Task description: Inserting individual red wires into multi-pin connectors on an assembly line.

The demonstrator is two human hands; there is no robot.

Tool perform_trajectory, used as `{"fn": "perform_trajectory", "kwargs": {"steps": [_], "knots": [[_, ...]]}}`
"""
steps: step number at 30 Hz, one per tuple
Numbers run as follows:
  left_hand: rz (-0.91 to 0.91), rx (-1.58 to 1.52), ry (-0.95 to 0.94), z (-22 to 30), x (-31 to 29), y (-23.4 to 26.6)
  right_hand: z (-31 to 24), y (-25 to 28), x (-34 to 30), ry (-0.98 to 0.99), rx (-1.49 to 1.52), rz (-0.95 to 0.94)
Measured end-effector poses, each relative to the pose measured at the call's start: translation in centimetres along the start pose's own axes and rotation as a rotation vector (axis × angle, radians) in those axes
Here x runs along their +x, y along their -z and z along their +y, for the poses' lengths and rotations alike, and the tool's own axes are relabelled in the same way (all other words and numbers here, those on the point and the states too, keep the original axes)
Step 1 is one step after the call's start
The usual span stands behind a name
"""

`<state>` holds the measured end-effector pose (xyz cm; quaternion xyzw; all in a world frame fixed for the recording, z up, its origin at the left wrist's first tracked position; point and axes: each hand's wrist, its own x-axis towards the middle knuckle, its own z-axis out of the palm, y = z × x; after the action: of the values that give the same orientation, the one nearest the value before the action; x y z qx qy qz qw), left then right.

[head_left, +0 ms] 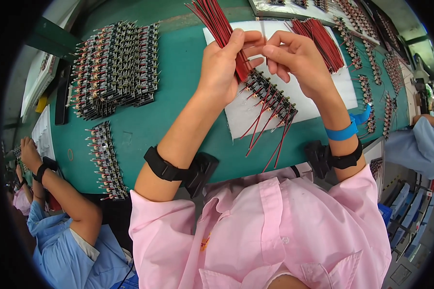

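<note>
A thick bundle of red and black wires [211, 18] is gripped in my left hand [217, 70], its thumb laid along the wires. My right hand [299, 58] is beside it, thumb and fingertips pinched together close to the left fingers; what they hold is too small to make out. Just below both hands lies a strip of small circuit boards [271, 98], slanting across a white foam pad [236, 118]. Several red and black wires trail from the strip toward me. Another pile of red and black wires [318, 43] rests on the pad, beyond my right hand.
Stacked circuit board strips [115, 67] cover the green table [178, 62] at left, with a single strip [106, 161] nearer me. More wired strips [366, 96] lie at right. A blue wrist strap [345, 131] circles my right wrist. Co-workers in blue sit at both sides.
</note>
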<state>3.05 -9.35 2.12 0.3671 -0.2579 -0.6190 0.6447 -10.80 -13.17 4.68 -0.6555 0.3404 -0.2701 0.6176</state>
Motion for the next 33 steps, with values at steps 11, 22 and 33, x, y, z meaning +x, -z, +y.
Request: {"fn": "perform_trajectory", "kwargs": {"steps": [11, 22, 33], "knots": [[-0.123, 0.426, 0.174, 1.0, -0.8, -0.4, 0.5, -0.4, -0.4, 0.09, 0.084, 0.255], [-0.212, 0.383, 0.194, 1.0, -0.7, -0.3, 0.7, -0.3, -0.4, 0.13, -0.038, 0.282], [-0.178, 0.687, -0.117, 0.3, -0.4, 0.2, 0.9, -0.3, -0.7, 0.085, -0.077, 0.227]]}}
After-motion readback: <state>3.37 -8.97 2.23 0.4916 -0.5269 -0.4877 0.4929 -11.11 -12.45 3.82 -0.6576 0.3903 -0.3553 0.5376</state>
